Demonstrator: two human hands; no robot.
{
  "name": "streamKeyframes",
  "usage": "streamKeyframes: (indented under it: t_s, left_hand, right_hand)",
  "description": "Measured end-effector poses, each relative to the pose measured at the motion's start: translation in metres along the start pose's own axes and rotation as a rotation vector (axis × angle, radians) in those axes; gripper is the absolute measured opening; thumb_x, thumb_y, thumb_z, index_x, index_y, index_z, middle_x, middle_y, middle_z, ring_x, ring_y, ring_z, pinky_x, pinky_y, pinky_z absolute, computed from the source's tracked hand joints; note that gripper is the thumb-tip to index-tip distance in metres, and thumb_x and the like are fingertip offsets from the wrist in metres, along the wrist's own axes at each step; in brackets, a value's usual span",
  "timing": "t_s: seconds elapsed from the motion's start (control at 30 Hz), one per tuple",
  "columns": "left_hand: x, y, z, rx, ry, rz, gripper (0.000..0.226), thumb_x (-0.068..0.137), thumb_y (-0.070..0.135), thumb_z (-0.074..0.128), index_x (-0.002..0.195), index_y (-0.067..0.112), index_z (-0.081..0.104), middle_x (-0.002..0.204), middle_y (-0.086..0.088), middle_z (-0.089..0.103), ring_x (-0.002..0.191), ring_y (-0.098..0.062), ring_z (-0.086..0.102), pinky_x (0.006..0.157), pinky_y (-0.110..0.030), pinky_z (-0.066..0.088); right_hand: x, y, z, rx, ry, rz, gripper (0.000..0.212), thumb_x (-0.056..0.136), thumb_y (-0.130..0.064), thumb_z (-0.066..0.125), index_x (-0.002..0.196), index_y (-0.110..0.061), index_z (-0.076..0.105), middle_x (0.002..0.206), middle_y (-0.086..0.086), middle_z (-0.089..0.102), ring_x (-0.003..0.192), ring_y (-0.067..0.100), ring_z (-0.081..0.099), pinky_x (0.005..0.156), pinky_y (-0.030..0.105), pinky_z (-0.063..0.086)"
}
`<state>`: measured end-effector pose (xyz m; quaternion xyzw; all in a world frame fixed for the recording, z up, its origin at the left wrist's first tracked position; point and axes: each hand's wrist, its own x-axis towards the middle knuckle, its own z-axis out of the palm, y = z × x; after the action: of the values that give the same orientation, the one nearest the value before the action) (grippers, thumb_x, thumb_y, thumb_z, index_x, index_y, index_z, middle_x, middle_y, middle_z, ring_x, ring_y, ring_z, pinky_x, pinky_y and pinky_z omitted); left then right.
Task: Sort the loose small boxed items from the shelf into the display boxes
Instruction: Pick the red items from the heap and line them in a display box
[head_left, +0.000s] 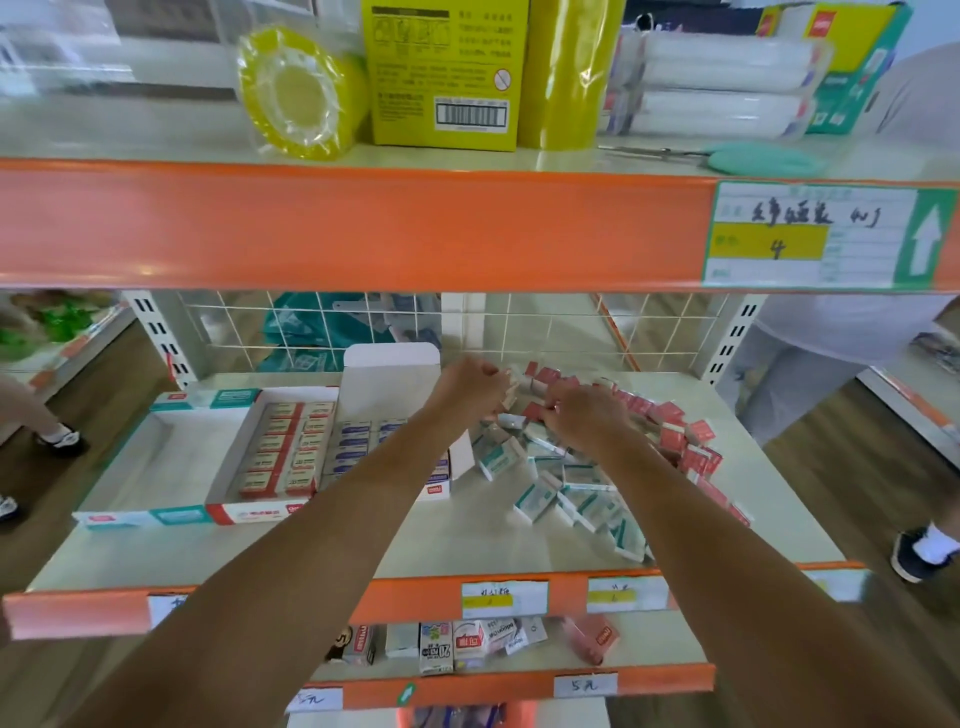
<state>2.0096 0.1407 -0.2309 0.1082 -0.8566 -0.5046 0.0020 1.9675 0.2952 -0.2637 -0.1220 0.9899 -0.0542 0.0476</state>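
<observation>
A heap of loose small boxes lies on the right of the middle shelf: red ones (675, 421) at the back and right, teal-and-white ones (566, 493) in front. My left hand (470, 387) and my right hand (582, 415) are both over the back of the heap, fingers curled into the boxes. My left hand holds a few small boxes (511, 389). What my right hand grips is hidden. To the left stand three display boxes: an empty teal one (156, 462), a red one (249, 512) filled with red boxes, and a white one (395, 374) partly filled with blue boxes.
An orange shelf edge (363, 228) hangs just above my hands. Yellow tape rolls (296, 93) and packages sit on the upper shelf. A wire grid (545, 327) backs the shelf. A lower shelf holds mixed small boxes (457, 644). People's feet (62, 439) stand beside the rack.
</observation>
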Motion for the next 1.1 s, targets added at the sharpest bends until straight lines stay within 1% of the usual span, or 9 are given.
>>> streamKeyframes:
  t_s: [0.1,0.27,0.43,0.5,0.57,0.73,0.87,0.97,1.1]
  left_hand:
    - [-0.005,0.004,-0.009,-0.079,-0.036,-0.049,0.020,0.088,0.012,0.053,0.092,-0.003,0.067,0.084,-0.019,0.065,0.086,-0.033,0.070,0.080,-0.046,0.058]
    - [-0.013,0.004,-0.020,-0.159,-0.029,-0.066,0.018,0.093,0.016,0.052,0.084,0.005,0.063,0.077,-0.008,0.064,0.064,-0.014,0.065,0.064,-0.025,0.059]
    - [-0.022,-0.006,-0.040,-0.186,-0.019,-0.051,0.020,0.093,0.020,0.055,0.078,0.010,0.064,0.071,-0.004,0.062,0.061,-0.013,0.058,0.065,-0.025,0.055]
    - [-0.027,-0.011,-0.050,-0.171,-0.019,-0.031,0.020,0.092,0.022,0.058,0.075,0.014,0.064,0.072,-0.003,0.065,0.062,-0.012,0.055,0.063,-0.022,0.051]
    - [-0.033,-0.018,-0.059,-0.245,-0.025,-0.043,0.006,0.090,0.015,0.061,0.087,0.011,0.065,0.072,-0.003,0.067,0.061,-0.011,0.058,0.061,-0.020,0.052]
    - [-0.047,-0.036,-0.082,-0.460,-0.048,-0.099,0.035,0.086,0.000,0.065,0.117,0.015,0.058,0.097,-0.017,0.067,0.074,-0.022,0.072,0.073,-0.035,0.060]
    - [-0.057,-0.047,-0.105,-0.439,-0.028,-0.108,0.031,0.085,0.000,0.065,0.107,0.020,0.059,0.111,-0.013,0.060,0.077,-0.023,0.072,0.072,-0.034,0.060]
    - [-0.064,-0.056,-0.124,-0.327,-0.029,-0.090,0.023,0.082,0.009,0.071,0.098,0.015,0.057,0.102,-0.012,0.065,0.076,-0.019,0.071,0.061,-0.024,0.058]
    - [-0.075,-0.069,-0.152,0.052,0.019,0.003,0.021,0.081,0.022,0.073,0.094,0.014,0.059,0.083,0.002,0.064,0.076,-0.013,0.061,0.056,-0.016,0.043]
  right_hand:
    - [-0.001,-0.005,-0.004,0.058,0.065,0.055,0.026,0.092,-0.018,0.052,0.117,-0.024,0.055,0.106,0.009,0.065,0.099,0.030,0.057,0.079,0.035,0.047]
    - [-0.016,-0.015,-0.014,0.308,0.172,-0.056,0.017,0.093,-0.021,0.050,0.111,-0.018,0.049,0.086,0.002,0.058,0.078,0.023,0.053,0.064,0.030,0.036]
    - [-0.032,-0.029,-0.019,0.582,0.142,-0.120,0.016,0.098,-0.021,0.048,0.113,-0.020,0.051,0.093,0.009,0.065,0.075,0.026,0.063,0.065,0.035,0.049]
    - [-0.036,-0.038,-0.022,0.636,0.134,-0.106,0.020,0.099,-0.018,0.044,0.117,-0.018,0.054,0.090,0.008,0.065,0.069,0.018,0.063,0.058,0.029,0.047]
    - [-0.041,-0.049,-0.024,0.724,0.109,-0.100,0.021,0.101,-0.015,0.043,0.117,-0.017,0.055,0.091,0.007,0.065,0.065,0.007,0.063,0.053,0.023,0.049]
    - [-0.049,-0.075,-0.026,0.900,0.036,-0.122,0.025,0.098,-0.007,0.048,0.119,-0.019,0.056,0.108,0.006,0.063,0.079,0.013,0.069,0.071,0.030,0.059]
    - [-0.053,-0.098,-0.025,0.871,0.018,-0.156,0.037,0.089,-0.001,0.058,0.120,-0.019,0.061,0.110,0.001,0.064,0.087,0.011,0.067,0.077,0.032,0.060]
    - [-0.057,-0.119,-0.024,0.820,0.032,-0.188,0.036,0.083,-0.003,0.065,0.115,-0.019,0.066,0.104,-0.003,0.067,0.092,0.012,0.065,0.081,0.032,0.057]
    - [-0.062,-0.144,-0.022,0.835,0.033,-0.243,0.022,0.085,-0.010,0.068,0.103,-0.024,0.066,0.098,-0.008,0.065,0.091,0.014,0.066,0.083,0.039,0.058]
